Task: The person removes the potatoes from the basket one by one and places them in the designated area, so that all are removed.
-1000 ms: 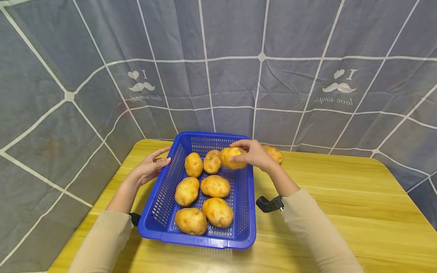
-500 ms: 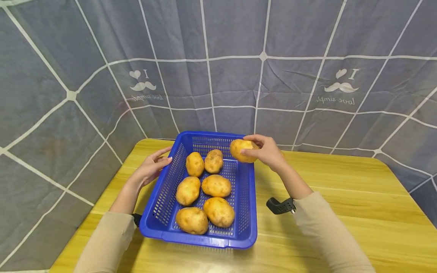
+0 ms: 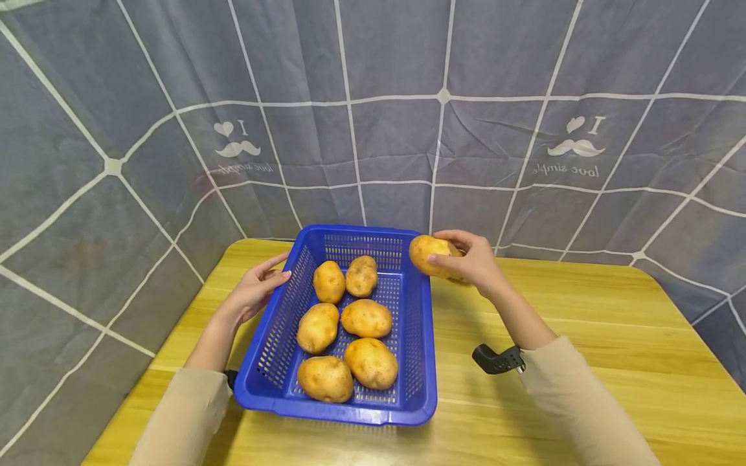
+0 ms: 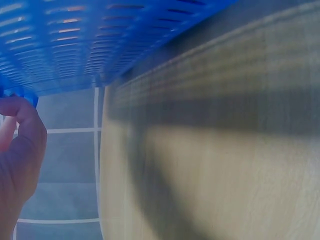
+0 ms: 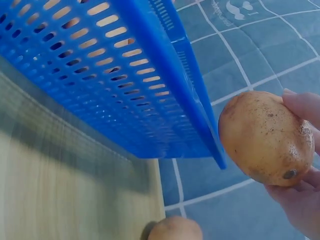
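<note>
Right fingers (image 3: 457, 237) pinching a potato (image 3: 428, 254) beside a blue basket (image 3: 350, 415), left fingers (image 3: 271, 262) gripping its rim, six potatoes (image 3: 366, 318) inside

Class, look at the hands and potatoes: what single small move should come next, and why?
Probably lower the held potato to the table, near the loose potato. Within the last second, the right hand has carried it from over the basket to its right rim, while the left hand holds the opposite side.
</note>
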Tool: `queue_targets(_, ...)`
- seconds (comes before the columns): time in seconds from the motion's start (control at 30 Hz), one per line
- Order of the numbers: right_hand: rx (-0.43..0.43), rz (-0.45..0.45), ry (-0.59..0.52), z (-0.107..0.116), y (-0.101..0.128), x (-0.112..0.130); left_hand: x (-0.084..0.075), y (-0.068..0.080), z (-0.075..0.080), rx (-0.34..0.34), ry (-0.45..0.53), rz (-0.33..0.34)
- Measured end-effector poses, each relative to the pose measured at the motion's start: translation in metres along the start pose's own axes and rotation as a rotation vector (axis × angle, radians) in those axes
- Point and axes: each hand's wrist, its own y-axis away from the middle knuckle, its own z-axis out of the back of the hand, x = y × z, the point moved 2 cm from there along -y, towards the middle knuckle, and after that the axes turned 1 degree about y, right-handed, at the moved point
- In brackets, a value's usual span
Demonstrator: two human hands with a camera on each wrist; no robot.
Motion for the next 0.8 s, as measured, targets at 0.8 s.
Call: queue_targets(0.8,-0.066,-0.061,-0.005,0.04,0.028,-0.03,-0.003,0.002,0.0,0.023,-0.029,0.02)
